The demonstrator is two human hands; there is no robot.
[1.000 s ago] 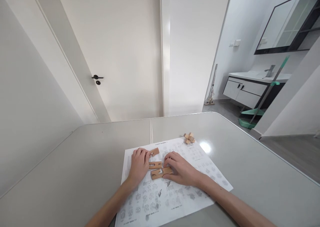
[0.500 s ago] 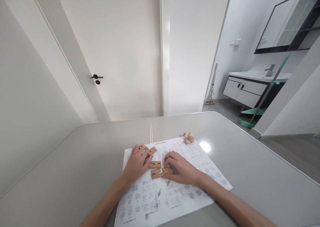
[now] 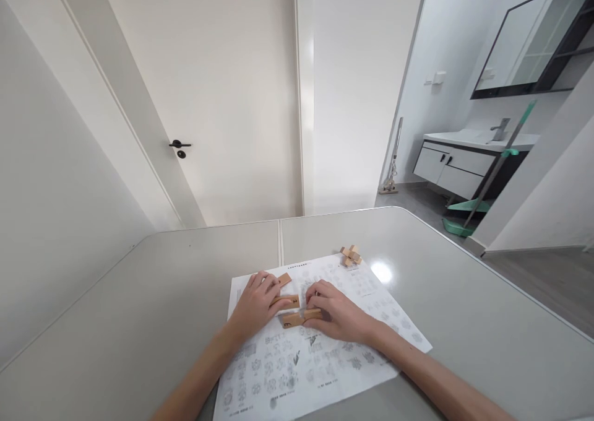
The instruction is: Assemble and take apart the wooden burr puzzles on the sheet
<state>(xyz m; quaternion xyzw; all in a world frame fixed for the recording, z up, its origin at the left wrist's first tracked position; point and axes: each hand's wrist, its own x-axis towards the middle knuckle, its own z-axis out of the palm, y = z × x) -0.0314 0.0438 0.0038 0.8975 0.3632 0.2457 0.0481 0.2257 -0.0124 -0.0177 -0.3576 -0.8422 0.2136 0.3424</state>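
Three flat wooden puzzle pieces lie around my hands on a printed sheet (image 3: 260,362). My left hand (image 3: 256,303) is closed around the left end of the piece marked 2 (image 3: 293,301), with its thumb along the near side. Beyond it, another wooden piece (image 3: 284,279) sticks out from beside the left fingers, its far end covered by them. Between the thumb and fingers of my right hand (image 3: 336,312) is the right end of the notched piece marked 3 (image 3: 291,321). The pieces 2 and 3 lie close together, apart by a narrow gap.
An assembled wooden burr puzzle (image 3: 351,256) stands at the sheet's far right corner. The grey table (image 3: 139,309) has a seam and a rounded far edge. Past it are a white door (image 3: 232,99), a sink cabinet (image 3: 455,161) and a green dustpan (image 3: 459,226).
The pieces marked 2 and 3 have tipped slightly, so their slot and notch look narrower. My left thumb has moved in against piece 2. Both hands otherwise stay nearly in place.
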